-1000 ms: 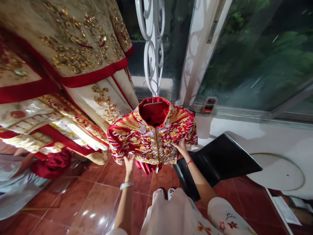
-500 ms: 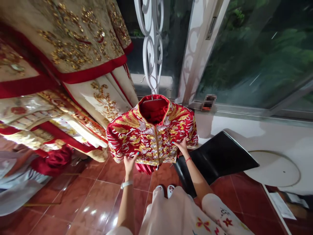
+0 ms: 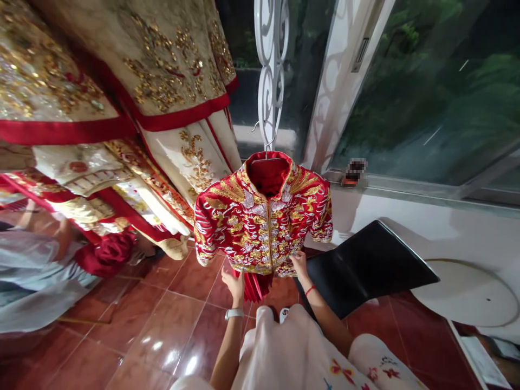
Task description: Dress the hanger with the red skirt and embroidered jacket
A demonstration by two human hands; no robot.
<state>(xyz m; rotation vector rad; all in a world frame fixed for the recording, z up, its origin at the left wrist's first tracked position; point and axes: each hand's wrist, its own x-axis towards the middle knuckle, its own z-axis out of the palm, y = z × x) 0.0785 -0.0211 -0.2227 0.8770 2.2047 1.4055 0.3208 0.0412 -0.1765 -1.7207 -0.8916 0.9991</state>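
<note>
A red jacket [image 3: 252, 227] with dense gold and silver embroidery hangs upright on a wire hanger [image 3: 267, 150], front toward me. Below its hem shows red pleated fabric [image 3: 257, 287]. My left hand [image 3: 234, 284] is closed on the bottom hem at the jacket's left side, thumb near the edge and some fingers hidden by cloth. At the lower right front edge, my right hand [image 3: 299, 265] grips the jacket, its thumb on the embroidery and its other fingers partly hidden behind.
Cream and gold embroidered garments with red borders [image 3: 182, 111] hang at the left. A white scrollwork post [image 3: 268, 92] rises behind the jacket. To the right are a black chair [image 3: 374, 265], a round white stool [image 3: 467, 292] and a window ledge [image 3: 426, 195]. A person [image 3: 49, 276] is at far left.
Both hands have slid down the jacket, the left from the lower front to the hem, the right to the lower edge. The view has shifted, so the jacket appears further right.
</note>
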